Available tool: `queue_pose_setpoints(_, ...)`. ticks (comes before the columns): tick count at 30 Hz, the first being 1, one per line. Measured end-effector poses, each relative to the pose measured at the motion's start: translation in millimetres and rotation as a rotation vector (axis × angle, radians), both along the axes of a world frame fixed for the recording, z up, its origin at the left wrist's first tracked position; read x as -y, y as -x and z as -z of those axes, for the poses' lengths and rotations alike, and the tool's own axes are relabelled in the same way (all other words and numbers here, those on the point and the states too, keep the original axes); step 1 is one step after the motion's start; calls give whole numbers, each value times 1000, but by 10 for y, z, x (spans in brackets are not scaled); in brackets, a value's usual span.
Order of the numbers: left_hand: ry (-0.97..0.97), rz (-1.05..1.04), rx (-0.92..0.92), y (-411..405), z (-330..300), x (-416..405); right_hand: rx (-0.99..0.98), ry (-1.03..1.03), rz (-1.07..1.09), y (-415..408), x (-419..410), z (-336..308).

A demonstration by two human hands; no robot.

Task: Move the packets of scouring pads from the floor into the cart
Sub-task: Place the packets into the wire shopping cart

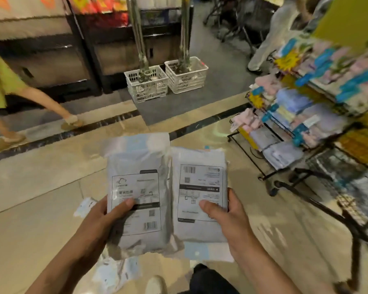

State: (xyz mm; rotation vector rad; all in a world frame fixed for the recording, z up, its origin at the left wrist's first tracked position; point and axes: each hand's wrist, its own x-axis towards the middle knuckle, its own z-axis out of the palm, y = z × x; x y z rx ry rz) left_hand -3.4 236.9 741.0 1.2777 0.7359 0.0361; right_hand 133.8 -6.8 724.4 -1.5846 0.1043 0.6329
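I hold two grey plastic packets of scouring pads upright in front of me, label sides facing me. My left hand (106,221) grips the left packet (136,179) at its lower left, thumb across the printed label. My right hand (227,217) grips the right packet (200,179) at its lower right, thumb on the label. More packets (115,272) lie on the tiled floor below my hands, and another packet (84,206) shows left of my left wrist. The dark wire cart (348,200) stands at the right edge, with packets inside.
A black wire rack (285,128) of folded cloths stands at right. Two white crates (166,81) holding mop handles sit ahead by dark shelving. A person in green walks past at left (30,107); another person stands at the far right back (272,39).
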Motion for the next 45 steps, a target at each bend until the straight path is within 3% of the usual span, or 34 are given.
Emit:
queue_pose_setpoints(8,-3,299,-2,-511,29,326,17,-32,303,369,779,-103)
queue_pose_setpoints(17,20,523,-41,-1497,10,1751,27,-19,661,253,2015,-85)
queue_pose_setpoints(30,99,667,-93,-2874,-25,4317,77,-7,825,-670,4431,-157)
queue_pose_setpoints(38,56,679,-151,-3993,286,4910,-27,19,856,-1657,5003,45)
queue_pose_setpoints(45,71,895,-148,-5283,437,5354,-122,86,988,-2728,5339,151)
